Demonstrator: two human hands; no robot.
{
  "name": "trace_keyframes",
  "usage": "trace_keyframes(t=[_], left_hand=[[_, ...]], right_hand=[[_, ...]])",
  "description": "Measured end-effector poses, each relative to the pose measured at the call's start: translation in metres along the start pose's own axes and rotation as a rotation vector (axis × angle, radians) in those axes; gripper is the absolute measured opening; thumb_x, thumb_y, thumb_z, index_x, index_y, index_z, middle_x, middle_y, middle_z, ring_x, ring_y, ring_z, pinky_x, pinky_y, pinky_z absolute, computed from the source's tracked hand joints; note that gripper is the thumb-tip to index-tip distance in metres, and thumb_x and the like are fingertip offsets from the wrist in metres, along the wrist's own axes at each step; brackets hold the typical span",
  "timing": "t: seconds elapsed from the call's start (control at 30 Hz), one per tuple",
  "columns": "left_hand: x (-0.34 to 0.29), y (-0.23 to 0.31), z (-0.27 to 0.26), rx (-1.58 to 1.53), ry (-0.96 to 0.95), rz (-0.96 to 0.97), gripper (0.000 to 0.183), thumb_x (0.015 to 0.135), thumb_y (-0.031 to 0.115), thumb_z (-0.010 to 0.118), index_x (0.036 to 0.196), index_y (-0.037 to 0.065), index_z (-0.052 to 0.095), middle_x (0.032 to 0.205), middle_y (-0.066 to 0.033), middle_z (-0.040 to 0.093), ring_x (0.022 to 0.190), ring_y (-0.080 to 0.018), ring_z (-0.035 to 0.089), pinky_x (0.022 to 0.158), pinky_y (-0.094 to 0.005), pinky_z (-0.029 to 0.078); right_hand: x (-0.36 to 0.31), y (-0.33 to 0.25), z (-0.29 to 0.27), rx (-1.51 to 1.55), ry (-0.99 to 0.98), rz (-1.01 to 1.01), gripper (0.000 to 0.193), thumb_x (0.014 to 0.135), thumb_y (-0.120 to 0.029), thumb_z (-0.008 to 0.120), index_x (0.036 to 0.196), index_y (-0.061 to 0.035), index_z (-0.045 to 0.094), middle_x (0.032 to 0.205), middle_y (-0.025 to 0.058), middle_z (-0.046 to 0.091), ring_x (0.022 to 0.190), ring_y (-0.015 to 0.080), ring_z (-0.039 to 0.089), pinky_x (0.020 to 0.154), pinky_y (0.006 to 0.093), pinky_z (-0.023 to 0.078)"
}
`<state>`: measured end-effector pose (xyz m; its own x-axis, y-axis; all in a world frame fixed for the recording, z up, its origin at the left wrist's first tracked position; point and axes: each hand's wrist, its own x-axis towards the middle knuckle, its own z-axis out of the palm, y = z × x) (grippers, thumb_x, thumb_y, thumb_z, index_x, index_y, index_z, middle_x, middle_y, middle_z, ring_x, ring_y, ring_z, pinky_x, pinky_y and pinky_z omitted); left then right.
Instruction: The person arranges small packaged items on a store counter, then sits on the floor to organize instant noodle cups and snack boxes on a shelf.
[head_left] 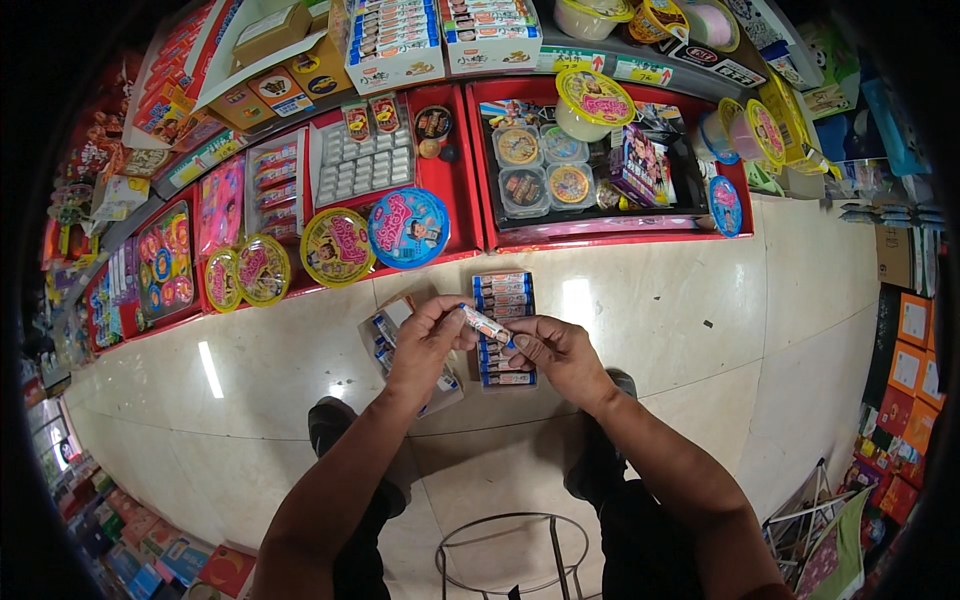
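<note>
Between my two hands is a small wrapped snack stick (486, 326), white with blue ends and some orange print. The fingers and thumb of my left hand (425, 345) pinch its left end. My right hand (566, 362) grips the other end, so the stick slants down to the right. Just below on the floor, partly hidden by my hands, stands a narrow box of similar snack sticks (503, 284) laid in a row. A second open cardboard box (398, 312) lies tilted behind my left hand, with more blue-and-white sticks in it.
Red display trays (468, 160) line the far side, holding candy packs and round tubs (409, 228). Above them sit open white cartons (395, 70) of similar sticks. A round metal stool frame (512, 560) stands between my legs. Orange boxes (912, 320) are stacked at right.
</note>
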<state>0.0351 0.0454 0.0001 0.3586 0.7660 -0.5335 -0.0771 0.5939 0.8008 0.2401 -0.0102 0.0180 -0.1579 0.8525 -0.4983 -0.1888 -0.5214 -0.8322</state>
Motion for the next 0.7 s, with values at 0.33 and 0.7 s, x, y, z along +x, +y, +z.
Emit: trace_keyframes(t=[0.33,0.7], left_hand=[[-0.004,-0.004,0.015,0.214,-0.254,-0.073,0.062,0.096,0.004,0.054,0.150,0.014,0.025,0.097,-0.0044,0.062,0.080,-0.0075,0.053,0.071,-0.0230,0.046],[0.014,-0.012,0.013,0.464,-0.212,0.123,0.046,0.092,0.001,0.060,0.135,0.010,0.048,0.098,-0.0033,0.064,0.085,-0.0084,0.059,0.075,-0.0227,0.048]], right_hand=[[-0.003,-0.004,0.003,-0.849,0.032,-0.420,0.029,0.077,-0.007,0.072,0.104,-0.0059,0.062,0.100,0.0126,0.063,0.080,0.0279,0.066,0.071,0.0363,0.055],[0.012,-0.005,-0.024,-1.220,0.034,-0.617,0.024,0.078,-0.015,0.071,0.100,-0.0076,0.065,0.092,0.0078,0.062,0.084,0.0266,0.064,0.071,0.0360,0.055]])
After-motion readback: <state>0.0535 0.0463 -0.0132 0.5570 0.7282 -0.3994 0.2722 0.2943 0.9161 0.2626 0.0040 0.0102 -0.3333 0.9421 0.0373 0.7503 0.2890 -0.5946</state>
